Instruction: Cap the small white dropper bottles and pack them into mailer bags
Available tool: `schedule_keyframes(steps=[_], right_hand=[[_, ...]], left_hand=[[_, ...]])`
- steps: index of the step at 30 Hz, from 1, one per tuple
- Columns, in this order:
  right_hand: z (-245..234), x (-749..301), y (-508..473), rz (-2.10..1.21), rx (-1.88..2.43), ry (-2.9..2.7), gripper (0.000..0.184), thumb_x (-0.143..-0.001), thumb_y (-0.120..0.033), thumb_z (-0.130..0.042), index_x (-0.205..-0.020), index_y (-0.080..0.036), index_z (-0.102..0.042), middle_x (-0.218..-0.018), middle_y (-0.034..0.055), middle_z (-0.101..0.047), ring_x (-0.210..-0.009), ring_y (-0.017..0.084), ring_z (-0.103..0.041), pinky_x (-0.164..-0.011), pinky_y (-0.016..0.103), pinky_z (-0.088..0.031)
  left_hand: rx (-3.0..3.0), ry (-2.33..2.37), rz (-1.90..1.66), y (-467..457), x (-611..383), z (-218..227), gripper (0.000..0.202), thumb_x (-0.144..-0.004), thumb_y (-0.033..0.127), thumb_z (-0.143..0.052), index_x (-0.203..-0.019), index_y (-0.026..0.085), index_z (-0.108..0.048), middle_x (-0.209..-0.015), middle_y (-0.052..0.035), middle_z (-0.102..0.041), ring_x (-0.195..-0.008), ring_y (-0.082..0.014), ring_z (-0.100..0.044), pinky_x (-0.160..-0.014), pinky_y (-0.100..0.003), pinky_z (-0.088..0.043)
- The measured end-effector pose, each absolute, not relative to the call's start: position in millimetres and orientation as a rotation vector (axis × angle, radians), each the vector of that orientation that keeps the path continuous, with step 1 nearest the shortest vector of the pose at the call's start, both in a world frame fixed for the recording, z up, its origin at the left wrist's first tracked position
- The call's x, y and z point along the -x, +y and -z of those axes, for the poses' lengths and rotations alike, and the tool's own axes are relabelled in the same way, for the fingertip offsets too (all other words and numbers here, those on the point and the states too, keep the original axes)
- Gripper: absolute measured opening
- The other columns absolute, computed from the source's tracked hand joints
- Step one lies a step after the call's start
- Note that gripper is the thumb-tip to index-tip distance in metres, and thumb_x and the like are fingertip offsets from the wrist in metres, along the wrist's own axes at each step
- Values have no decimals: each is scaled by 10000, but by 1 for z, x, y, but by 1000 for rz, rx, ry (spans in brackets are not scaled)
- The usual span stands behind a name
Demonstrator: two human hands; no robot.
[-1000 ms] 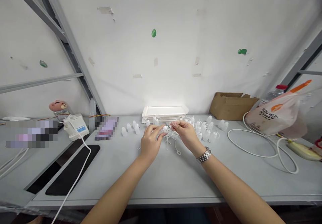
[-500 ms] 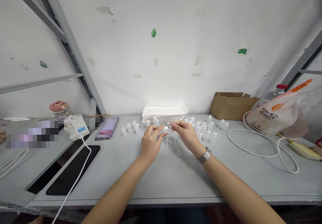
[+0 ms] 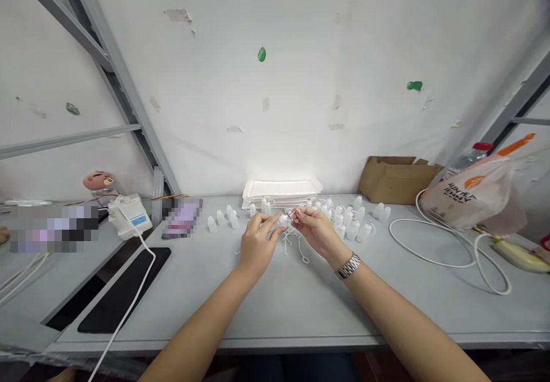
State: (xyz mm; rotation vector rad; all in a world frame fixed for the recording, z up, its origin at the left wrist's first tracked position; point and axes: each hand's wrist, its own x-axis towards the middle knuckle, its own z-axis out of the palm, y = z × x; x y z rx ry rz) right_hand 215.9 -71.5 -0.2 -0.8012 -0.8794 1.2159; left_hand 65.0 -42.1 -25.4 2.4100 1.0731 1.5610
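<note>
My left hand (image 3: 256, 243) is closed in a pinch on a small white squeeze bottle (image 3: 283, 220) over the middle of the table. Close beside its top, my right hand (image 3: 317, 230) pinches something small and thin that I cannot make out. Several white plastic straps (image 3: 304, 258) with looped ends lie on the table beneath both hands. To the right stands a group of small translucent bottles (image 3: 364, 233), some with straps and thin tips fitted. A few plain bottles (image 3: 220, 217) stand to the left.
White stacked trays (image 3: 283, 189) sit against the wall. Behind the right-hand bottles is a cardboard box (image 3: 395, 181). A plastic bag (image 3: 466, 201), a white cable (image 3: 423, 264) and a phone (image 3: 184, 219) lie around, with a black mat (image 3: 124, 296) and a power strip (image 3: 130, 216) at left.
My right hand's fingertips have shifted slightly right, drawing a little away from the bottle top. The left hand keeps its pinch on the bottle.
</note>
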Motion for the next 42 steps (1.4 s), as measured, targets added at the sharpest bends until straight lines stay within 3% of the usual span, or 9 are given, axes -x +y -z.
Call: schedule_keyframes(steps=[10, 17, 23, 42], right_hand=[[2, -215, -70, -1086, 902, -919, 211, -582, -350, -756, -681, -180, -679, -689, 7, -606, -640, 114, -508, -697, 292, -422], [4, -217, -70, -830, 1041, -1080, 219, -659, -404, -695, -713, -193, -670, -670, 10, -617, -668, 149, -542, -701, 313, -431], [6, -218, -72, -671, 1128, -1194, 221, -712, -426, -646, -763, -212, -662, -766, 43, -650, -752, 193, -570, -721, 347, -439], [8, -216, -74, -514, 1172, -1327, 153, -782, -329, -574, -729, -199, -638, -736, 32, -604, -719, 172, -548, -671, 314, -422]], left_hand=[[-2410, 1110, -1538, -42, -65, 25, 235, -779, 240, -610, -1010, 250, -656, -792, -15, -554, -767, -149, -534, -692, -273, -453], [-2426, 1090, -1558, -42, -64, 24, 243, -789, 243, -601, -1026, 269, -649, -765, -8, -538, -754, -140, -532, -672, -261, -444], [-2426, 1106, -1536, -42, -64, 25, 234, -787, 259, -603, -1015, 267, -655, -773, -14, -548, -767, -149, -530, -675, -264, -444], [-2471, 1112, -1498, -44, -66, 30, 248, -781, 226, -609, -1024, 224, -659, -738, -16, -544, -732, -147, -527, -657, -261, -441]])
